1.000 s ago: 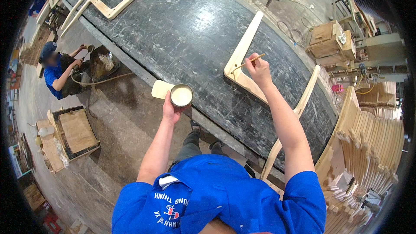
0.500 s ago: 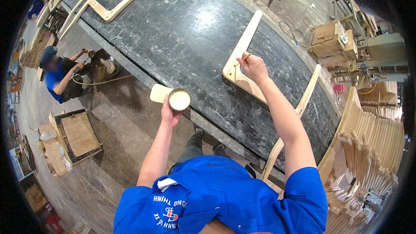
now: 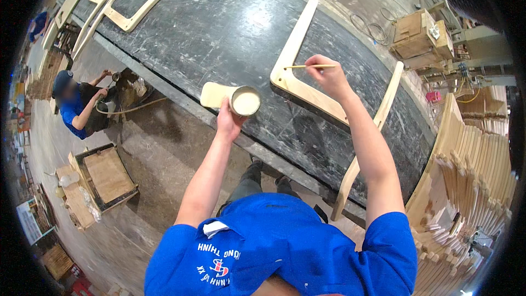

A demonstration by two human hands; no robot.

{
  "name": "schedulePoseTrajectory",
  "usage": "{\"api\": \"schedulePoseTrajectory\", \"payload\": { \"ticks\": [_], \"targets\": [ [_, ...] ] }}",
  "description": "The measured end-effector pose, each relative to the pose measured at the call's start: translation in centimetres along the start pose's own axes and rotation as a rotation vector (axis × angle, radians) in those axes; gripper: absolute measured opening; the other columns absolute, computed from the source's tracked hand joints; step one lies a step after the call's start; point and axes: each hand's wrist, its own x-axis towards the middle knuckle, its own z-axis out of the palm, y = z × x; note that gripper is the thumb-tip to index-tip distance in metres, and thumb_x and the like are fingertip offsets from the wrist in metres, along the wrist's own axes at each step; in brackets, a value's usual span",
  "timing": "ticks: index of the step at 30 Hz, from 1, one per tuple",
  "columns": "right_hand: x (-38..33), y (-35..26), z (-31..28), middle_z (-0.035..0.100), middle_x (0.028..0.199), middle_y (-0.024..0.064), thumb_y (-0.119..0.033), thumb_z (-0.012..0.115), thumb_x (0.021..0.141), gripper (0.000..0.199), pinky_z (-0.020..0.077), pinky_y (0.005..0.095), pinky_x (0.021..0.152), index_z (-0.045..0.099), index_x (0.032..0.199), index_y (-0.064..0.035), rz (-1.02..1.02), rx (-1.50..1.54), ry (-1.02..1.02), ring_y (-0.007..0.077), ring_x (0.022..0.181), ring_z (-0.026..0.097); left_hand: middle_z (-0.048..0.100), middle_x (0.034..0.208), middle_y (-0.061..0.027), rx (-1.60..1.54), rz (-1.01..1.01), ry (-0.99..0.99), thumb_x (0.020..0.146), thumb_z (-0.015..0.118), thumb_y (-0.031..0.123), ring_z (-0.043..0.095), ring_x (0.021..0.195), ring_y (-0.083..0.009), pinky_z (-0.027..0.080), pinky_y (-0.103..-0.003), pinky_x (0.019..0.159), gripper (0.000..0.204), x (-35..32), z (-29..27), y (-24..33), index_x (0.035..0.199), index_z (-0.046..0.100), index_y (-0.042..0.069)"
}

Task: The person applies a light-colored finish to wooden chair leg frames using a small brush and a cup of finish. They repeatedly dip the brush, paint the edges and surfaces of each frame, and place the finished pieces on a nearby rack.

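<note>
My left hand (image 3: 227, 123) is closed around a round cup (image 3: 245, 102) of cream-coloured liquid. A flat pale board with rounded corners (image 3: 213, 94) sticks out beside the cup, apparently held along with it. Between the fingers of my right hand (image 3: 329, 77) is a thin yellowish stick (image 3: 298, 67), lying nearly level. Its tip reaches the corner of an L-shaped wooden piece (image 3: 295, 41), near small dark holes. Whether the tip touches the wood I cannot tell. Under my right forearm lies a curved wooden piece (image 3: 390, 96).
The long dark table (image 3: 219, 38) carries more L-shaped wooden pieces (image 3: 148, 8) at its far left. A person (image 3: 76, 104) crouches left of it, handling a tool with a hose. A wooden box (image 3: 107, 172) stands on the floor; stacked curved parts (image 3: 466, 170) fill the right.
My left hand has carried the cup and board up and right, toward the table. The stick in my right hand has swung level, its tip now pointing left at the corner.
</note>
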Motion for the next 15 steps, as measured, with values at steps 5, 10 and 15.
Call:
{"api": "schedulePoseTrajectory", "payload": {
  "ticks": [5, 10, 15],
  "targets": [
    [-6.6, -1.4, -0.6, 0.063, 0.068, 0.0051, -0.015, 0.058, 0.087, 0.016, 0.0491, 0.0252, 0.060, 0.057, 0.084, 0.0006, 0.079, 0.340, 0.309, 0.0099, 0.065, 0.061, 0.057, 0.117, -0.0048, 0.027, -0.019, -0.019, 0.096, 0.032, 0.042, 0.056, 0.105, -0.0208, 0.047, -0.039, 0.085, 0.044, 1.7, 5.2, -4.6, 0.123, 0.047, 0.011],
    [-12.4, 0.7, -1.7, 0.063, 0.069, 0.0061, -0.018, 0.057, 0.089, 0.021, 0.0485, 0.0225, 0.055, 0.054, 0.080, 0.0009, 0.224, 0.264, 0.387, 0.0106, 0.062, 0.061, 0.054, 0.120, -0.0064, 0.045, -0.121, -0.109, 0.096, 0.028, 0.041, 0.054, 0.109, -0.0221, 0.045, -0.042, 0.090, 0.045, 0.4, 11.4, -10.0, 0.126, 0.043, 0.011],
    [-18.2, 3.4, -4.1, 0.063, 0.072, 0.0100, -0.019, 0.053, 0.091, 0.015, 0.0496, 0.0249, 0.051, 0.051, 0.087, -0.0050, 0.423, 0.909, 0.631, 0.0148, 0.057, 0.062, 0.052, 0.124, -0.0091, 0.060, -0.186, -0.205, 0.096, 0.025, 0.045, 0.051, 0.113, -0.0253, 0.043, -0.045, 0.094, 0.052, -0.7, 13.6, -13.6, 0.129, 0.041, 0.008]
  ]
}}
